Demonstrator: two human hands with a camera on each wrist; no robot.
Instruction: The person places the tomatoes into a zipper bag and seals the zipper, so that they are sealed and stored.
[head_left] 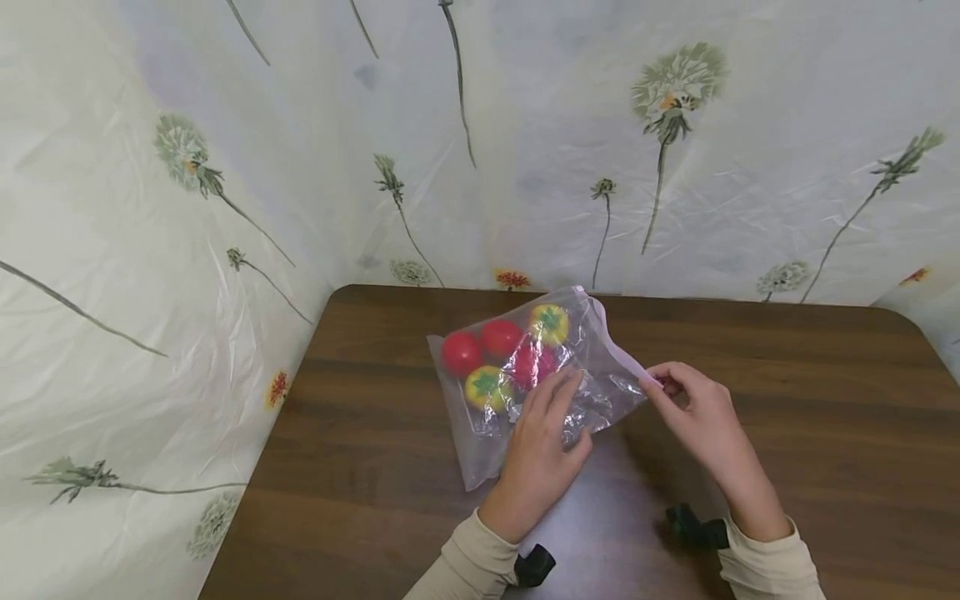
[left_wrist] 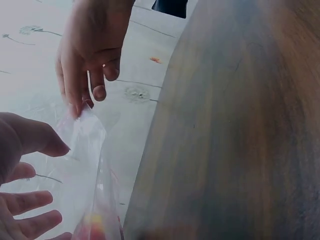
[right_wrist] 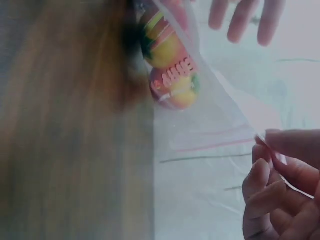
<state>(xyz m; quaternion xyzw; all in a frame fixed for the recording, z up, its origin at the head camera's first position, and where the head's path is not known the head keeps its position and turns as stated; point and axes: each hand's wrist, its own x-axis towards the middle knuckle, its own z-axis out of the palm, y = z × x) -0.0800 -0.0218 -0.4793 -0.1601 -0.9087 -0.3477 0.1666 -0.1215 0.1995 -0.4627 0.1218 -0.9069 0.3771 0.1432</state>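
Note:
A clear plastic zip bag (head_left: 480, 442) with a pink strip along its open-side edge holds several round toy fruits. Some look plain red (head_left: 462, 354); others show a yellow face with a green star-shaped top (head_left: 551, 324). My right hand (head_left: 697, 412) pinches the near corner of the pink edge between thumb and fingers, as the right wrist view also shows. Over the near side of the bag is my left hand (head_left: 543, 454), its fingers spread and loosely bent, gripping nothing. Whether its fingertips touch the plastic cannot be told.
The bag lies on a dark brown wooden table (head_left: 360, 467). A pale plastic sheet printed with dandelions (head_left: 510, 167) hangs behind the table and along its left side. Dark wrist-camera mounts (head_left: 535, 567) sit at both sleeves.

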